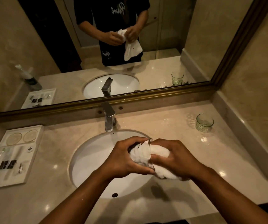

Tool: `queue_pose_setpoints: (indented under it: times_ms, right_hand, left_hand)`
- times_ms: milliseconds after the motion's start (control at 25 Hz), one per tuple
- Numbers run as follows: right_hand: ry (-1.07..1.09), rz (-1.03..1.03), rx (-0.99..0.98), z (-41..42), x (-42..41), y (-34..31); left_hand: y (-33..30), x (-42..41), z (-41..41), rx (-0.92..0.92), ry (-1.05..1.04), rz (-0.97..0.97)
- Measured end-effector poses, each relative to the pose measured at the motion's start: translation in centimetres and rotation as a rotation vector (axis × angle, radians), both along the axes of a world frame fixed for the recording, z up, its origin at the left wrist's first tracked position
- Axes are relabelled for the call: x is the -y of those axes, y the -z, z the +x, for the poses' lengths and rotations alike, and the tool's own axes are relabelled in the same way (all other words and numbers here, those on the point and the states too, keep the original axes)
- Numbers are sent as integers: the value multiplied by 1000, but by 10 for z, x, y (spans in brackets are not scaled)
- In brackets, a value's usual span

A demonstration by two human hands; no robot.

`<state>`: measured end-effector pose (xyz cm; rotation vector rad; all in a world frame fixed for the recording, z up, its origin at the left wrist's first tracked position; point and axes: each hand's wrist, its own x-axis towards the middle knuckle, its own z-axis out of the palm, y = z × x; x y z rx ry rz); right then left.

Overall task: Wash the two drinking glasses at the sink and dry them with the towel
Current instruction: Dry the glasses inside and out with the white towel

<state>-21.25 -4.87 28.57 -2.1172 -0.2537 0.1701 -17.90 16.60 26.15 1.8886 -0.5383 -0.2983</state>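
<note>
So both hands are up over the sink [88,152], right above the front-right part of the basin. The left hand [123,157] is wrapped around a clear drinking glass [149,156], fingers curled over the top and thumb underneath, with the glass tipped on its side and its open mouth facing right. The right hand [177,159] has a white towel [159,152] bunched up in a closed grip and it's stuffed into the mouth of that glass, you can see white cloth through the glass wall. The rest of the towel hangs down under the right wrist.

The second glass [204,122] is standing upright on the marble counter [170,123], off to the right of the sink and well apart from the hands, with some water drops on the counter near it. The faucet [108,117] stands at the back of the sink, no water coming out that I can see. To the left of the sink there's a white amenity tray [33,160] with little toiletry packets on it. The mirror [97,46] behind the sink shows the same hands and towel.
</note>
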Motion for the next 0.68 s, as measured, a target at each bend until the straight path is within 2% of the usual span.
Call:
queue_pose_setpoints:
  times_ms: [80,160,200,280,360,480,520,560,680]
  right_hand:
    - [-76,-171,107,-2,-4,2]
    - [-25,-203,126,-3,-5,5]
    - [51,-139,93,-2,-5,3]
    - [233,123,-48,5,-5,5]
    - [318,370,-224,17,-10,4]
    - [254,635,-541,25,-17,-1]
    - [229,668,-586,24,-18,-3]
    - [208,650,-577,24,-18,-2]
    - [231,457,-389,25,-23,7]
  left_hand:
    - [2,0,2,-122,22,-24]
    - [1,-2,9,-193,54,-52]
    - [1,-1,13,-213,67,-92]
    - [-1,6,17,-225,7,-216]
    - [-4,17,20,-107,-178,-318]
    - [6,26,26,279,-353,-237]
    - [10,29,27,341,-401,-217]
    - [13,33,27,338,-467,-230]
    - [19,43,22,169,-656,-336]
